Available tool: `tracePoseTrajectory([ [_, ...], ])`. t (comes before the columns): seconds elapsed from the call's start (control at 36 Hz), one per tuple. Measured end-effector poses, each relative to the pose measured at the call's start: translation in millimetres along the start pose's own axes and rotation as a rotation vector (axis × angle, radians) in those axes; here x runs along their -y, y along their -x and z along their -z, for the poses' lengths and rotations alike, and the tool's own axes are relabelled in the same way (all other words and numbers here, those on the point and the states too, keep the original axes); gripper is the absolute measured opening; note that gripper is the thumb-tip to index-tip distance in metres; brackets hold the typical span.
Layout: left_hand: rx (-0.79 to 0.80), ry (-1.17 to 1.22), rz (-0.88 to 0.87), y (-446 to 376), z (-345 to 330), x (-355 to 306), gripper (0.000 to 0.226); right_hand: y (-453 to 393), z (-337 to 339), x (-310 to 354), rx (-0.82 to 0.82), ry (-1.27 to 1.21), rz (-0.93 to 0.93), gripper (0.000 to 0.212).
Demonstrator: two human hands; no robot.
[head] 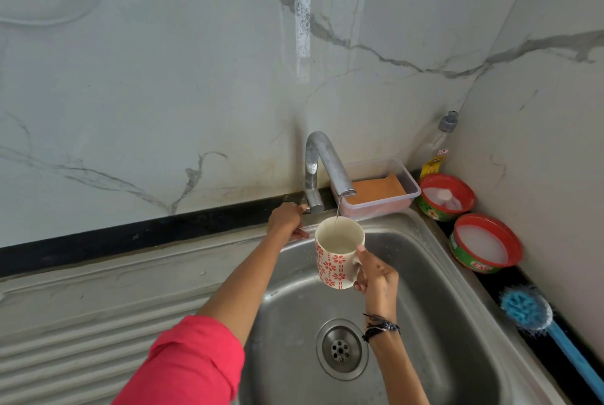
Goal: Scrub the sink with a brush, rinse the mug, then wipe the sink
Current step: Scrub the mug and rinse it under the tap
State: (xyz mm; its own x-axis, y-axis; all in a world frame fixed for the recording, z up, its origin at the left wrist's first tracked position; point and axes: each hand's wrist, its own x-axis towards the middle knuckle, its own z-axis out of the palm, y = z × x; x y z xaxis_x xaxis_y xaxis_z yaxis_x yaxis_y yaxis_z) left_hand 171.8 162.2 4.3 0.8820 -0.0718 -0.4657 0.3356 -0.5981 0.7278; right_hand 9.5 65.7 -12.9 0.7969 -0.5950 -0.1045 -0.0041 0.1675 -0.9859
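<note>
- White ceramic mug with red flower pattern held upright over the stainless steel sink basin, directly under the spout of the curved chrome tap.
- Thin stream of water runs from spout into mug.
- Right hand grips the mug by its handle, thumb on the rim.
- Left hand curled round the tap lever at the tap base.
- Blue long-handled brush lies on the dark worktop edge, right of the sink.
- Two red-rimmed green tubs stand near the back corner.

At my counter's back right corner: a clear tub holding an orange cloth; a bottle; two red-rimmed soap tubs.
</note>
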Motion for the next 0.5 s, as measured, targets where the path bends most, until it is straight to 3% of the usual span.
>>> tracePoseTrajectory([
  [0.25, -0.179, -0.462, -0.340, 11, 7, -24, 0.035, -5, 2, -2, -0.012, -0.059, -0.045, 0.040],
  [0.33, -0.116, -0.610, -0.405, 16, 10, -44, 0.030, -6, 3, -7, -0.007, -0.076, -0.069, 0.041],
  [0.42, -0.092, -0.590, -0.364, 13, 8, -54, 0.030, -7, 5, -10, -0.002, -0.072, -0.074, 0.037],
  [0.5, -0.058, -0.611, -0.460, 15, 12, -49, 0.028, -7, 7, -10, -0.004, -0.058, -0.084, 0.041],
])
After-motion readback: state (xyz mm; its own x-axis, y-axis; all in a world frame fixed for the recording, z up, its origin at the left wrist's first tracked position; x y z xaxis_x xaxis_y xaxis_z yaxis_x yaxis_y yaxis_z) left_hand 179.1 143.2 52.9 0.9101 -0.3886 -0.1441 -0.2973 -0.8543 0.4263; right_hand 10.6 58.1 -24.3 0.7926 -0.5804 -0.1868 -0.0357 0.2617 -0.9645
